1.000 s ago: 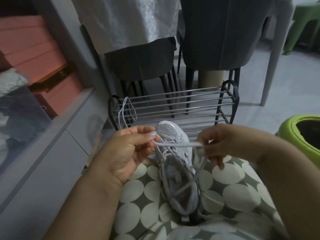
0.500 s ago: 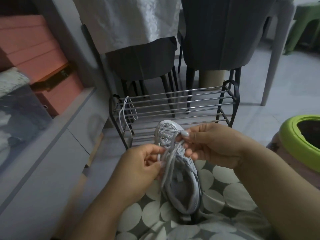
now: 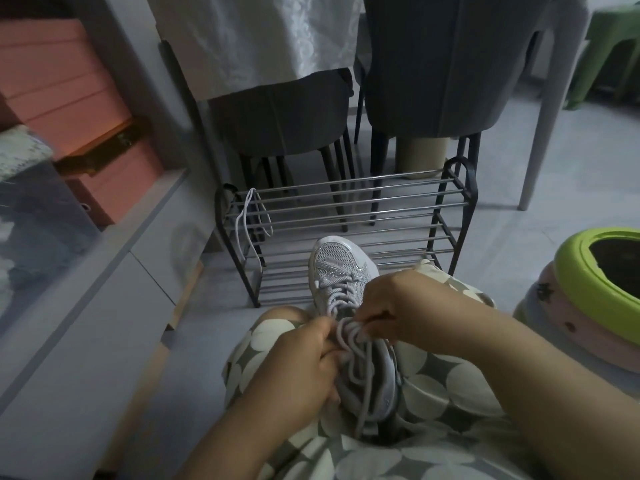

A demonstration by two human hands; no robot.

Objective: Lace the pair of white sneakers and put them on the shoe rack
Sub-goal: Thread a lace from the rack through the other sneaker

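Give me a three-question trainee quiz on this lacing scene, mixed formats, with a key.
1. True or false: the white sneaker already stands on the shoe rack.
2. Where does the spare lace hang? A) over the rack's left end B) on the green-rimmed pot C) on a chair
3. Fill in: the left hand and right hand both grip the sneaker's ____.

Key: 1 false, it rests on the lap; 2 A; 3 laces.
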